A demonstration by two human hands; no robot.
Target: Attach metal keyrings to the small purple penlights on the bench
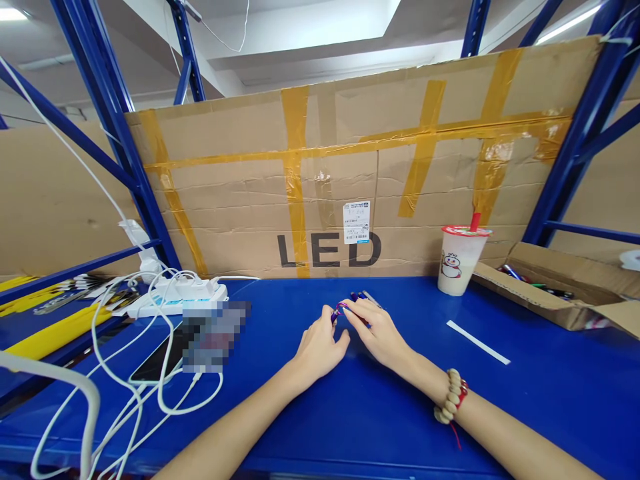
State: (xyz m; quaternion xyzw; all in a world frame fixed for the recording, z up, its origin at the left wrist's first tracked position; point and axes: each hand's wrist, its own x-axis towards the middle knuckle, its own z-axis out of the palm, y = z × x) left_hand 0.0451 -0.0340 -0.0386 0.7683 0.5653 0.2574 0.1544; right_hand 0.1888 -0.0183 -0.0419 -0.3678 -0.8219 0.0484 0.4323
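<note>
My left hand is closed, thumb below and fingers curled, around a slim dark-purple piece that looks like part of a pen. Against it, my right hand pinches a thin purple-pink band with its fingertips. Behind the right fingers, dark-blue pen ends and a silvery pen stick out; the fingers hide the rest. Both hands meet just above the blue tabletop. A beaded bracelet with a red cord circles the right wrist.
On the left lie a phone, a power strip and tangled white cables. To the right are a white paper strip, a drink cup with a red straw, and an open cardboard box holding pens. Taped cardboard stands behind.
</note>
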